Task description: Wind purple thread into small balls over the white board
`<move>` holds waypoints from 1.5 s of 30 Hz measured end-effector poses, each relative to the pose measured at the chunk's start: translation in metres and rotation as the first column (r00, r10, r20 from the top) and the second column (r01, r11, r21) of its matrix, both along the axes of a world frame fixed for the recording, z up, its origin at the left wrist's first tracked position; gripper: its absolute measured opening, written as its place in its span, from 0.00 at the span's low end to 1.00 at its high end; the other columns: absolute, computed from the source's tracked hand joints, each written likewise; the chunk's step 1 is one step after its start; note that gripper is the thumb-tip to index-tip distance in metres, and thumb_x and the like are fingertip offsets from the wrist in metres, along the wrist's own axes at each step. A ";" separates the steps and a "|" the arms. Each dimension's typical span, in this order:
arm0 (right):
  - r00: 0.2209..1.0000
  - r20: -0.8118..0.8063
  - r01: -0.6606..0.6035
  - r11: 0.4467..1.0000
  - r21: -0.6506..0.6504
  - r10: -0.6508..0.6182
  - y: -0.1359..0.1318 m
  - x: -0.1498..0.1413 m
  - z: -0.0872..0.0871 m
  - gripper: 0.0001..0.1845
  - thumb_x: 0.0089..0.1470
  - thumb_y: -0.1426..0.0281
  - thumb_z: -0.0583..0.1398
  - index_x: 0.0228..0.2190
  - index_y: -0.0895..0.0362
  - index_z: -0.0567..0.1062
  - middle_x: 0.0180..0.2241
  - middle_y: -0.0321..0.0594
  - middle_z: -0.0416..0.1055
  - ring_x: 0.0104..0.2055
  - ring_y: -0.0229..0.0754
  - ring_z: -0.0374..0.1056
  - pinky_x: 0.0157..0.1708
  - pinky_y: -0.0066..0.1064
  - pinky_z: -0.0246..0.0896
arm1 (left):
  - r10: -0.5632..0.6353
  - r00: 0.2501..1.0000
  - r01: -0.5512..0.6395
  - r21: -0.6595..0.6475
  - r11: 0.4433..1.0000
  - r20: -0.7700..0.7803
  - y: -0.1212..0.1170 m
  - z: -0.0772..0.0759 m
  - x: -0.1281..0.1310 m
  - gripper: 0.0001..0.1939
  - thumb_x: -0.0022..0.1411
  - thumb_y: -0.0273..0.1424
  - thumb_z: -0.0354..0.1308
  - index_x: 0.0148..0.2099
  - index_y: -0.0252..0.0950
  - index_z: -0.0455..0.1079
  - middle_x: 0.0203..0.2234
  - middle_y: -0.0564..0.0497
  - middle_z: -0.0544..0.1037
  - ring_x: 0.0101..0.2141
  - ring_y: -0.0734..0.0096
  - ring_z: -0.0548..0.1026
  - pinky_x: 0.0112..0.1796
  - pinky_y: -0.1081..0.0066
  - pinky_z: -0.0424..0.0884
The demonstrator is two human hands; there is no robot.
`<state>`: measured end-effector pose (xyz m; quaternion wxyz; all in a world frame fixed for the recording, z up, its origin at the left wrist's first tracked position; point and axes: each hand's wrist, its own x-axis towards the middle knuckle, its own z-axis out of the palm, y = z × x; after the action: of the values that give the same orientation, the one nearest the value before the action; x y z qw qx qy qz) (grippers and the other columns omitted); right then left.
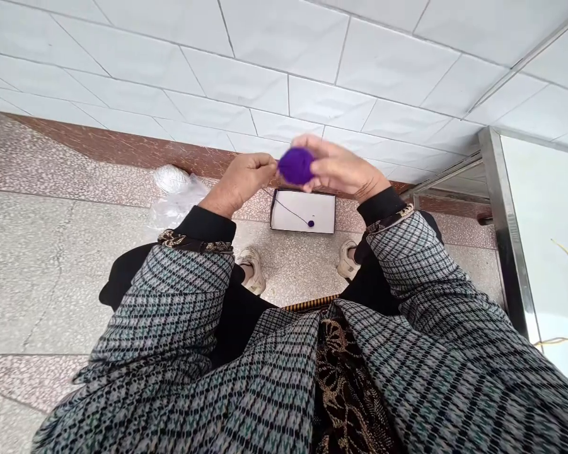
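Observation:
A round purple yarn ball is up in front of me, above the box. My right hand grips it from the right, fingers curled round its edge and slightly blurred. At the ball's left edge, my left hand is closed in a pinch on the yarn. A thin dark strand runs from below my left hand down to a small dark purple ball. That small ball lies inside a shallow white box with dark edges, on the floor between my feet.
White yarn and a clear plastic bag lie on the floor at the left, by the tiled wall. To the right stands a metal-framed white table with a yellow cord on it.

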<state>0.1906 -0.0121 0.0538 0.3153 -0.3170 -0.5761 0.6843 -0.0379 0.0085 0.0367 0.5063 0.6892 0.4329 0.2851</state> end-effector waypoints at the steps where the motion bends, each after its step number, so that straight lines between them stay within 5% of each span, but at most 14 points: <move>1: 0.992 -0.062 0.108 0.994 0.006 -0.108 0.001 -0.001 0.003 0.25 0.60 0.67 0.67 0.52 0.55 0.63 0.42 0.36 0.71 0.35 0.32 0.72 0.37 0.23 0.71 | -0.044 0.998 0.044 -0.009 0.999 -0.034 0.000 -0.002 0.001 0.11 0.63 0.26 0.58 0.26 0.35 0.68 0.20 0.55 0.65 0.24 0.75 0.61 0.31 0.70 0.59; 4: 0.916 -0.068 0.394 0.919 -0.021 -0.395 0.005 -0.008 0.003 0.17 0.67 0.69 0.61 0.52 0.54 0.60 0.44 0.36 0.70 0.35 0.29 0.72 0.38 0.22 0.69 | -0.313 0.946 0.309 -0.051 0.950 -0.084 -0.004 -0.005 0.005 0.09 0.63 0.29 0.60 0.29 0.35 0.75 0.21 0.54 0.69 0.24 0.74 0.65 0.31 0.70 0.61; 7: 0.890 0.201 0.420 0.907 -0.008 -0.410 0.005 -0.012 -0.006 0.18 0.61 0.77 0.63 0.48 0.55 0.62 0.40 0.35 0.70 0.30 0.29 0.67 0.30 0.20 0.65 | -0.452 0.890 0.449 -0.056 0.892 -0.061 -0.008 -0.002 0.006 0.09 0.62 0.32 0.62 0.31 0.36 0.78 0.22 0.54 0.72 0.25 0.74 0.67 0.32 0.71 0.62; 10: 0.911 0.408 0.101 0.990 -0.096 -0.053 0.001 -0.010 -0.012 0.22 0.50 0.81 0.67 0.44 0.57 0.67 0.36 0.36 0.71 0.29 0.32 0.65 0.25 0.21 0.63 | -0.288 0.957 0.288 0.004 0.957 -0.023 -0.005 0.002 0.002 0.09 0.63 0.30 0.61 0.29 0.35 0.75 0.23 0.53 0.72 0.26 0.74 0.66 0.33 0.72 0.64; 12: 0.943 0.314 -0.058 0.985 -0.163 0.108 -0.003 -0.006 -0.008 0.23 0.48 0.80 0.69 0.44 0.58 0.69 0.37 0.38 0.73 0.30 0.34 0.68 0.26 0.23 0.67 | -0.148 0.989 0.148 0.018 0.989 -0.005 -0.001 0.001 -0.002 0.11 0.63 0.29 0.60 0.28 0.35 0.73 0.22 0.54 0.69 0.26 0.74 0.65 0.33 0.71 0.65; 16: 0.995 -0.008 0.101 0.979 -0.180 -0.104 -0.009 -0.002 0.003 0.24 0.53 0.70 0.71 0.47 0.56 0.68 0.39 0.37 0.74 0.32 0.34 0.70 0.32 0.25 0.73 | -0.050 0.998 0.050 -0.007 0.999 0.027 0.002 -0.017 -0.001 0.11 0.64 0.28 0.59 0.27 0.35 0.71 0.19 0.55 0.66 0.23 0.75 0.62 0.31 0.71 0.63; 20: 0.940 -0.068 0.307 0.916 -0.257 -0.334 -0.021 -0.011 -0.002 0.23 0.56 0.66 0.70 0.47 0.54 0.65 0.36 0.36 0.74 0.31 0.33 0.71 0.36 0.27 0.75 | -0.199 0.978 0.201 -0.042 0.979 0.058 -0.020 -0.041 0.011 0.08 0.62 0.32 0.61 0.31 0.34 0.74 0.19 0.56 0.67 0.22 0.75 0.64 0.29 0.73 0.62; 25: 0.845 0.345 0.453 0.890 -0.053 -0.409 -0.039 -0.019 -0.026 0.19 0.56 0.77 0.66 0.44 0.54 0.64 0.32 0.33 0.69 0.26 0.32 0.63 0.24 0.22 0.61 | -0.370 0.929 0.370 -0.010 0.929 -0.015 -0.062 -0.046 0.022 0.14 0.62 0.40 0.59 0.31 0.34 0.75 0.21 0.55 0.69 0.23 0.75 0.65 0.29 0.73 0.61; 29: 0.789 0.603 0.157 0.988 -0.012 -0.118 -0.059 -0.006 -0.030 0.20 0.50 0.80 0.66 0.43 0.57 0.68 0.33 0.35 0.69 0.26 0.33 0.62 0.22 0.24 0.59 | -0.329 0.944 0.330 0.078 0.941 -0.024 -0.073 -0.037 0.014 0.16 0.62 0.42 0.60 0.30 0.34 0.73 0.22 0.54 0.70 0.25 0.74 0.65 0.29 0.73 0.60; 32: 0.892 0.442 -0.032 0.988 -0.149 0.095 -0.078 0.005 -0.027 0.22 0.48 0.80 0.65 0.46 0.59 0.72 0.37 0.38 0.71 0.29 0.34 0.67 0.26 0.25 0.65 | -0.251 0.965 0.246 0.069 0.967 0.073 -0.067 -0.037 0.003 0.16 0.61 0.42 0.62 0.29 0.34 0.71 0.19 0.55 0.67 0.24 0.74 0.63 0.29 0.73 0.59; 34: 0.967 0.241 -0.032 0.977 -0.212 0.084 -0.090 0.010 -0.028 0.24 0.48 0.78 0.65 0.48 0.58 0.71 0.39 0.39 0.72 0.30 0.35 0.69 0.29 0.26 0.70 | -0.210 0.971 0.208 0.026 0.978 0.112 -0.061 -0.044 -0.001 0.15 0.59 0.41 0.63 0.28 0.34 0.70 0.19 0.55 0.67 0.23 0.74 0.64 0.31 0.73 0.61; 36: 0.996 0.063 0.076 0.960 -0.271 -0.061 -0.098 0.011 -0.032 0.25 0.48 0.75 0.66 0.48 0.57 0.69 0.39 0.38 0.74 0.31 0.35 0.70 0.32 0.27 0.72 | -0.170 0.980 0.176 -0.052 0.983 0.099 -0.056 -0.057 -0.002 0.14 0.57 0.39 0.62 0.27 0.35 0.69 0.18 0.55 0.66 0.23 0.75 0.63 0.31 0.73 0.61; 40: 0.918 -0.156 0.292 0.889 -0.353 -0.364 -0.103 0.005 -0.040 0.28 0.45 0.69 0.69 0.47 0.54 0.66 0.35 0.35 0.74 0.31 0.35 0.71 0.34 0.28 0.74 | -0.202 0.979 0.201 -0.159 0.967 0.010 -0.058 -0.084 0.007 0.13 0.56 0.38 0.61 0.26 0.35 0.69 0.15 0.57 0.63 0.19 0.75 0.60 0.27 0.74 0.57; 45: 0.843 -0.154 0.445 0.830 -0.335 -0.515 -0.085 -0.007 -0.038 0.24 0.51 0.67 0.70 0.45 0.54 0.65 0.37 0.35 0.74 0.32 0.33 0.72 0.37 0.26 0.73 | -0.387 0.922 0.375 -0.196 0.906 -0.026 -0.072 -0.088 0.023 0.11 0.53 0.36 0.63 0.26 0.33 0.75 0.15 0.56 0.66 0.21 0.76 0.61 0.28 0.74 0.57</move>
<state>0.1840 -0.0967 0.0157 0.4955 -0.4100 -0.3299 0.6910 -0.0144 -0.0635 -0.0516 0.6007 0.7185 0.3307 0.1165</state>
